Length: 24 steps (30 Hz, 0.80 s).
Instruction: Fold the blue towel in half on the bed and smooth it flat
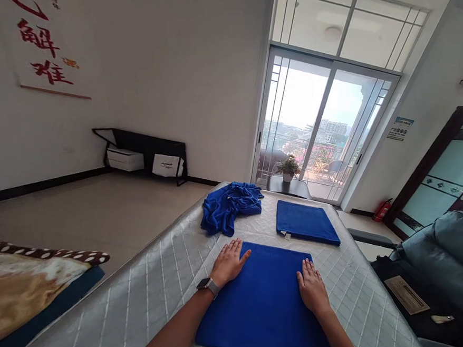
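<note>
A flat, squared blue cloth (266, 303) lies in front of me on the quilted silver-grey mattress (144, 289), a pale tag at its near edge. My left hand (228, 262), with a watch on the wrist, rests flat on the far left corner, fingers stretched out. On the far right part of the same cloth lies my right hand (311, 285), palm down and fingers extended. Beyond it sits a folded blue cloth (308, 222) with a small white tag. A crumpled heap of blue cloth (229, 207) lies at the far left of the mattress.
A patterned blanket (21, 291) is at the left. Past the mattress, a potted plant (289, 167) stands on a dark chair or small table before the sliding glass door (291, 119). A dark sofa (443, 257) is at the right. White boxes sit on a black rack (146, 144) by the wall.
</note>
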Tool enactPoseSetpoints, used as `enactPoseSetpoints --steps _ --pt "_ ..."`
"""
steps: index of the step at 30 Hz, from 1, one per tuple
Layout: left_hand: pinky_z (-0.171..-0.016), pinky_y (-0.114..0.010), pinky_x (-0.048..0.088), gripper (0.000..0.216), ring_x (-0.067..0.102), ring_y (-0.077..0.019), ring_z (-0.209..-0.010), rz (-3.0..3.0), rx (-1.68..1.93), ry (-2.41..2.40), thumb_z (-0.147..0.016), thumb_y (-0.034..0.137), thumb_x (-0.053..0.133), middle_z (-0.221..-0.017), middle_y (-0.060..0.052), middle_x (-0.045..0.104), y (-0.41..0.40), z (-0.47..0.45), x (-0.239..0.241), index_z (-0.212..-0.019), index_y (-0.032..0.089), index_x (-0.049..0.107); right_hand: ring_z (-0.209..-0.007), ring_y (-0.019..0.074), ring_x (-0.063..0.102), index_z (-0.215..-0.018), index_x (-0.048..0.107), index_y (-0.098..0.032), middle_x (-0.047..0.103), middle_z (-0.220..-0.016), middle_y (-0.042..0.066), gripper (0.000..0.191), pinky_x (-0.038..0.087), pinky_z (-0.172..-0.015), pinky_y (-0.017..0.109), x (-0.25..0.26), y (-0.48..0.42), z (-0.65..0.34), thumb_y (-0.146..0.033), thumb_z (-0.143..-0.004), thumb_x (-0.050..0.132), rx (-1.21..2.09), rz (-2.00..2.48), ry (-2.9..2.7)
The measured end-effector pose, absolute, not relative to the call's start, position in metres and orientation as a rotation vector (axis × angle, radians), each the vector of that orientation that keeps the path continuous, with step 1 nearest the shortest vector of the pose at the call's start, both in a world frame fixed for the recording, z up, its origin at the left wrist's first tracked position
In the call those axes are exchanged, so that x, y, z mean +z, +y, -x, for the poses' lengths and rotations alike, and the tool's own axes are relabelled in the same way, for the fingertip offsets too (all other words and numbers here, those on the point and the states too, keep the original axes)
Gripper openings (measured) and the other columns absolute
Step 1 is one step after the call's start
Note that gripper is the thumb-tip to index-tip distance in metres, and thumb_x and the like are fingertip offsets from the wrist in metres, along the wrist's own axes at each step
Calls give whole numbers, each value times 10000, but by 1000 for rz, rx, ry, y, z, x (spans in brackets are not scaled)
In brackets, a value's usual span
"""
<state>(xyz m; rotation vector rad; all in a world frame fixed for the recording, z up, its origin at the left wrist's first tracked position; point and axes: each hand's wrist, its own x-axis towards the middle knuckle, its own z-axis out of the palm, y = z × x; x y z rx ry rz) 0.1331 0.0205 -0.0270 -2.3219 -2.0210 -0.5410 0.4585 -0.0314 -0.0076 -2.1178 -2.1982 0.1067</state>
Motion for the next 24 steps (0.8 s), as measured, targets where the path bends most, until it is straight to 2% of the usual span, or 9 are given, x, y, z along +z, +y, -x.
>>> enactPoseSetpoints --steps 12,16,19,22,24 --pt "-1218 -503 281 707 341 -295 -1498 2334 -399 -1887 -1037 560 204 -1605 -171 385 21 -127 -36 -1545 105 390 -1560 202 88 -1606 195 -76 155 -1683 86 681 91 -1256 397 2 -36 -459 -427 -1023 173 216 2094 -2194" --pt "-1214 -494 289 726 338 -294 -1499 2352 -342 -1879 -1032 568 202 -1612 -185 359 26 -123 -39 -1546 87 381 -1561 206 84 -1605 195 -70 151 -1683 96 679 76 -1256 399 4 -39 -458 -421 -1023 169 235 2082 -2178" --pt "-1201 -491 308 748 357 -304 -1489 2313 -274 -1974 -1022 598 200 -1589 -191 401 31 -124 -30 -1533 92 408 -1561 204 87 -1607 194 -77 156 -1682 99 677 66 -1255 393 5 -40 -457 -421 -1024 166 241 2084 -2166" --pt "-1196 -517 305 842 374 -352 -1473 2173 -273 -2084 -998 660 200 -1545 -247 450 31 -142 -12 -1502 29 438 -1560 206 93 -1608 196 -86 151 -1682 94 674 65 -1254 399 5 -39 -456 -420 -1023 177 243 2078 -2153" --pt "-1211 -507 286 875 353 -352 -1484 2165 -334 -2035 -997 669 179 -1559 -263 420 25 -169 0 -1501 -4 423 -1561 206 93 -1609 200 -91 150 -1681 91 672 66 -1253 406 5 -39 -456 -420 -1022 186 251 2067 -2145"
